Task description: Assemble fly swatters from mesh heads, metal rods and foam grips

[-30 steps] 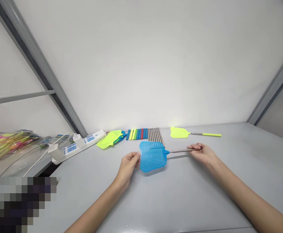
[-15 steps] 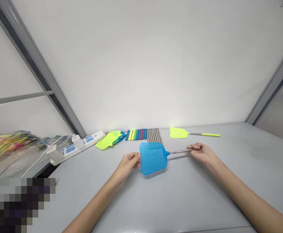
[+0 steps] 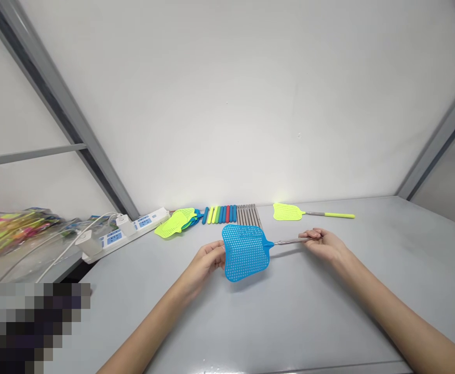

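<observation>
A blue fly swatter (image 3: 246,253) with a perforated head and a thin metal rod is held over the table between my two hands. My right hand (image 3: 323,244) is closed around the rod's right end. At the head's left edge is my left hand (image 3: 209,259), its thumb in front and some fingers hidden behind the mesh. Behind the head lies a row of metal rods (image 3: 251,213), partly covered by it. Left of those rods is a row of coloured handle grips (image 3: 222,214) in blue, yellow, green and red.
A yellow fly swatter (image 3: 288,212) with a yellow grip lies at the back right. Yellow and blue swatter heads (image 3: 173,224) are stacked at the back left, beside a white power strip (image 3: 134,234) with plugs and cables. Bagged colourful items (image 3: 21,228) lie far left.
My left hand has shifted slightly behind the blue swatter head's left edge, and the head has tilted a little. My right hand keeps its hold on the rod.
</observation>
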### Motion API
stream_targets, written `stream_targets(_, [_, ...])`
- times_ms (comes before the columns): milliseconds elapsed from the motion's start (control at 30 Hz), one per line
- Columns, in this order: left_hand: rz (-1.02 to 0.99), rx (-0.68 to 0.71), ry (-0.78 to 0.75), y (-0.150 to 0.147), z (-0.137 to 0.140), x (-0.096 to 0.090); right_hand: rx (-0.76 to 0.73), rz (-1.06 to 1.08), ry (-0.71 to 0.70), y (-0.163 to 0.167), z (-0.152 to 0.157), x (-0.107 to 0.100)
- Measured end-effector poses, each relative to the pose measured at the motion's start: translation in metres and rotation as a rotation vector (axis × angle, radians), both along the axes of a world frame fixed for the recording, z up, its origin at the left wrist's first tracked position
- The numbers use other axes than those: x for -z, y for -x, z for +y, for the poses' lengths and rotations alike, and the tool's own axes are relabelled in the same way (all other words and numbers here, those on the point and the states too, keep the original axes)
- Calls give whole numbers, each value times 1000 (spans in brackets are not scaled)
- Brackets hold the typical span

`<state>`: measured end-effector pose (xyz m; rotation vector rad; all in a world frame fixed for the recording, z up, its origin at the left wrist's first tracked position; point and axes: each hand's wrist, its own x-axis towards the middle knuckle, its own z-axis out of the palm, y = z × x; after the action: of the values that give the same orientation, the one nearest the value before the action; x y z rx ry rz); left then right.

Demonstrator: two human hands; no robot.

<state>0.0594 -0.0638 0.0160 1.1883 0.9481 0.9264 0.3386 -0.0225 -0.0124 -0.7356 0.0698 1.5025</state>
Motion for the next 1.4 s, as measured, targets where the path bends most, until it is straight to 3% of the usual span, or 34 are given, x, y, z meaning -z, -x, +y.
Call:
stream_targets(533, [-57, 70, -3, -1, -3, -4, 25, 34, 4, -5, 3, 1])
stream_targets(867, [-80, 139, 13, 4, 2, 7, 61, 72, 10, -7, 2, -3])
stream_targets(1400, [69, -29, -152, -2, 4, 10, 63, 71, -20, -3, 3, 6])
